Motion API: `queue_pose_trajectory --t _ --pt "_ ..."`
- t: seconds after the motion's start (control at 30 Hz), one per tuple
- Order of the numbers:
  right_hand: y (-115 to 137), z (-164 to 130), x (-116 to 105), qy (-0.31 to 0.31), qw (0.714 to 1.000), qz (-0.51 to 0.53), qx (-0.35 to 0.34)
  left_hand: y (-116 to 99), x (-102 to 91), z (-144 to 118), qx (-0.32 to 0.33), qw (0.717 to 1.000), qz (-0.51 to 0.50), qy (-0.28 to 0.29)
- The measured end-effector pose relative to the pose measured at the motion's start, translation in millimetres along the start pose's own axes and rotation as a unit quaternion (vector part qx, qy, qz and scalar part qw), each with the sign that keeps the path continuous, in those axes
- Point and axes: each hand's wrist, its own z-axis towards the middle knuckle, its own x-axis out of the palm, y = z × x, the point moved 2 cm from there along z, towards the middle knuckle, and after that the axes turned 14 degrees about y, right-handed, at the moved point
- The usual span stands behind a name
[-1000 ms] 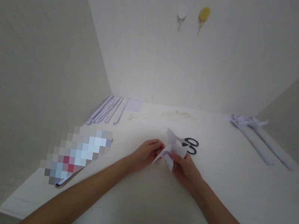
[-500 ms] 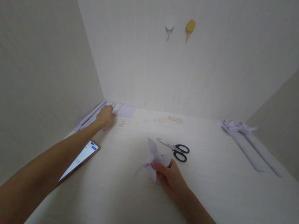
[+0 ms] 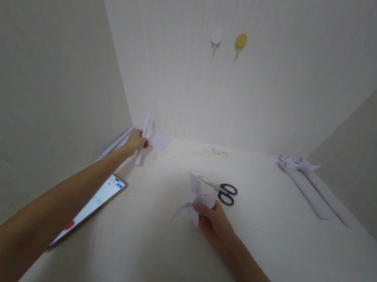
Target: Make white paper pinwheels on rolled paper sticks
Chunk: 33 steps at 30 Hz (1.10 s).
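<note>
Since half a second ago the left hand [image 3: 135, 142], then resting on the bundle of paper strips [image 3: 116, 145] at the far left of the table [image 3: 264, 248], has closed on one strip and raised it; that single paper strip [image 3: 143, 139] now stands nearly upright, its upper end lifted against the back wall and its lower end near the tabletop. The right hand [image 3: 214, 221] and its folded paper pinwheel [image 3: 194, 200] have barely shifted. Surroundings: black-handled scissors [image 3: 219, 191] lie just behind the pinwheel, blades pointing left, apart from the hand. A phone [image 3: 90, 209] with a lit screen lies at the left edge, partly covered by the left forearm. A small flat paper square [image 3: 160, 142] sits just right of the lifted strip. Finished folded pieces with long strips [image 3: 310, 186] lie along the far right, well apart from both hands. Two wall hooks, one white [image 3: 216, 38] and one yellow [image 3: 240, 41], hang on the back wall. Nothing lies between the two hands. Grip: left hand fingers curled, pinching the strip about midway along its length. Right hand thumb and fingers pressed together on the pinwheel's centre, holding it low over the table near the middle; whether it touches the surface cannot be told.
</note>
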Motion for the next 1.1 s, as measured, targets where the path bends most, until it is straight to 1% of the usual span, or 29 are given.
queue_pose_trajectory --t 0.07,0.13,0.2,0.27,0.3,0.33,0.4,0.47,0.57,0.63,0.73,0.87,0.97,1.1 --pt "2 -1 0 -0.011 1.000 0.012 -0.005 -13 13.6 -15 -0.014 0.998 -0.053 0.014" --pt "4 -2 0 -0.026 0.999 0.028 -0.016 -24 33.6 -37 -0.018 0.993 -0.103 0.053" --pt "7 -3 -2 -0.048 0.998 0.044 -0.026 -28 57.7 -62 -0.027 0.982 -0.155 0.102" --pt "8 -4 -5 -0.070 0.995 0.064 -0.029 -25 85.5 -86 -0.054 0.921 -0.329 0.202" --pt "9 -5 -7 -0.081 0.993 0.077 -0.029 -22 98.0 -96 -0.072 0.892 -0.379 0.236" --pt "9 -5 -9 -0.090 0.991 0.092 -0.027 -18 109.0 -105 -0.097 0.870 -0.410 0.256" --pt "9 -7 -13 -0.103 0.987 0.120 -0.024 -10 126.9 -117 -0.138 0.835 -0.448 0.289" --pt "10 -9 -16 -0.110 0.984 0.138 -0.027 -4 138.2 -124 -0.151 0.805 -0.481 0.312" --pt "10 -10 -18 -0.106 0.982 0.154 -0.037 2 145.4 -128 -0.149 0.780 -0.516 0.323" --pt "10 -10 -18 -0.098 0.981 0.162 -0.036 4 146.9 -129 -0.143 0.770 -0.528 0.329" --pt "9 -9 -16 -0.095 0.981 0.165 -0.026 7 147.4 -132 -0.138 0.763 -0.539 0.330" --pt "6 -9 -14 -0.108 0.980 0.168 -0.007 10 147.6 -134 -0.120 0.765 -0.538 0.333" --pt "6 -9 -15 -0.115 0.979 0.167 -0.002 12 149.2 -135 -0.092 0.776 -0.524 0.338" --pt "6 -6 -15 -0.074 0.983 0.168 -0.007 13 154.1 -137 -0.062 0.807 -0.482 0.335"
